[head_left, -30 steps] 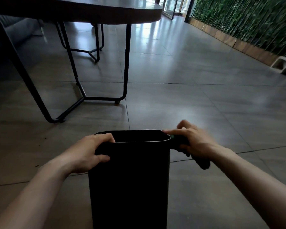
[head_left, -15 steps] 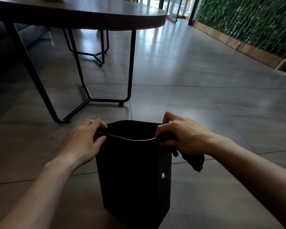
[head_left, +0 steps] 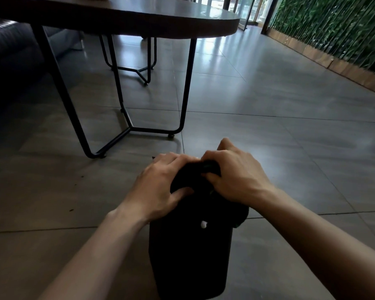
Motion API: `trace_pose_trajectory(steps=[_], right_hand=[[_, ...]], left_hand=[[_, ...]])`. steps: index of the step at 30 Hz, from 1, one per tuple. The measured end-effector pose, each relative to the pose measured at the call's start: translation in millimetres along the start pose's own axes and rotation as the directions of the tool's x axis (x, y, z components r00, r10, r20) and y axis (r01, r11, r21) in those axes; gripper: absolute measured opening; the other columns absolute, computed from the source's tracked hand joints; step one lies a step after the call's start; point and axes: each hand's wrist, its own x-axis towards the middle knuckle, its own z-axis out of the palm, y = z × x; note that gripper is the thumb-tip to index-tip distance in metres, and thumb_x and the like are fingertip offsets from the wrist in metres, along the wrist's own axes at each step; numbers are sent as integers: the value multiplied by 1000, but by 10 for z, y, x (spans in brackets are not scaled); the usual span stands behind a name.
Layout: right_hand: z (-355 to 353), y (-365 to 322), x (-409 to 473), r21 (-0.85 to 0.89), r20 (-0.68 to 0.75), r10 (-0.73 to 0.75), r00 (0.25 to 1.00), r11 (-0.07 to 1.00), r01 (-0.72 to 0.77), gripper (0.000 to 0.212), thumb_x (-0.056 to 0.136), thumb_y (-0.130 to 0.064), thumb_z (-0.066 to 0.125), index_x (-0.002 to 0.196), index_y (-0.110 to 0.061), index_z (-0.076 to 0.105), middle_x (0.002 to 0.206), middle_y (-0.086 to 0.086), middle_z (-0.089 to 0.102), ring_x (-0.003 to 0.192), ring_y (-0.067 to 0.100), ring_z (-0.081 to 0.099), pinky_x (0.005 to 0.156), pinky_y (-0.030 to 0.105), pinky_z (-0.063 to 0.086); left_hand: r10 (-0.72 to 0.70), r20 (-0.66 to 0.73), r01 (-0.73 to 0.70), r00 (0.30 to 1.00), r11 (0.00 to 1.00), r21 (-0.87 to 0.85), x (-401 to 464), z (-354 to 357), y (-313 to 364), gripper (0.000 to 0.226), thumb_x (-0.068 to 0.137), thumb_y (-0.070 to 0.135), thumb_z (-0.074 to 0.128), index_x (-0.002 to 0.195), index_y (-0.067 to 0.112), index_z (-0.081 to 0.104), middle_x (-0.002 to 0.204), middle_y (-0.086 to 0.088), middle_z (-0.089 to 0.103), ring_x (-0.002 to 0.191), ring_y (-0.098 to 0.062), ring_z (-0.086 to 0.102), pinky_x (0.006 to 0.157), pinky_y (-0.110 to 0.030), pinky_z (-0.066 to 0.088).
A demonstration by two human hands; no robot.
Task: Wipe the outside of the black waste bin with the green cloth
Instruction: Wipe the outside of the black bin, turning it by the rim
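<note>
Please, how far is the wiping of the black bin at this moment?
Done: nothing clearly; a white spot remains on the near wall of the black bin. In hand: the left hand and right hand both grip the bin's top, the right one bunching the dark cloth, which hangs beside the bin. Left: wiping the outer walls, it seems.

A big grey tile floor (head_left: 268, 131) shines with light. A dark table (head_left: 139, 20) stands on thin black legs (head_left: 187, 83). Green plants (head_left: 333, 29) line the right wall.
</note>
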Motion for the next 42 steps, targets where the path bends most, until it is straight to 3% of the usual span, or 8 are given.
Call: trace_pose_trajectory(steps=[3,7,12,18,27,36,38,42], right_hand=[[13,167,-156,318,-138,8,990,947,36,55,84,-34,81,133,-39,57,116,-8,61,105,18,65,92,36,54],[130,285,-434,573,-334,-9,942,792,211,55,72,-28,92,118,-28,61,106,-18,69,99,4,70,84,18,56],[729,121,-610,355,-489,-265,831,810,467,46,82,-21,83,125,-12,70,127,5,61,120,24,62,94,40,55],[1310,71,-626,-130,-374,-560,739,821,556,46,100,-25,63,145,-19,58,151,10,56,140,36,51,105,48,50],[1718,288,-943,-451,-142,-860,489,496,742,36,108,-19,50,142,-31,56,149,1,58,137,28,54,103,42,53],[1123,231,-180,-172,-536,-420,732,903,393,44,105,-32,57,147,-22,49,151,14,46,141,37,44,109,51,41],[1364,246,-422,-247,-459,-525,717,850,465,43,107,-29,52,149,-22,47,152,14,45,141,39,44,109,52,40],[1902,360,-1133,-469,-80,-834,547,515,717,37,111,-29,41,147,-32,49,149,6,48,132,29,50,102,43,52]], left_hand=[[-31,-13,31,999,999,8,13,-27,-68,57,80,33,77,130,43,51,124,14,60,120,-15,54,98,-39,48],[-110,-28,109,994,994,-28,35,-124,-205,55,76,27,82,122,40,54,117,11,64,110,-15,61,95,-39,51],[-183,-32,180,983,981,-74,43,-193,-279,54,74,25,84,117,41,55,118,10,66,111,-16,62,95,-39,52],[-172,-4,170,985,978,-122,64,-197,-247,52,74,17,84,114,37,57,116,12,66,112,-13,62,98,-39,50],[-206,40,210,978,967,-147,22,-253,-250,53,75,16,82,111,42,55,117,15,63,113,-13,60,98,-39,51],[-172,33,175,985,969,-177,36,-251,-229,45,78,16,78,113,37,58,114,13,67,112,-13,63,97,-42,52],[-187,28,189,982,967,-169,41,-254,-247,48,76,14,78,112,37,57,113,13,66,111,-13,62,98,-41,50],[-229,26,230,973,959,-167,35,-250,-290,51,75,15,82,110,40,55,114,16,64,110,-12,61,98,-39,51]])
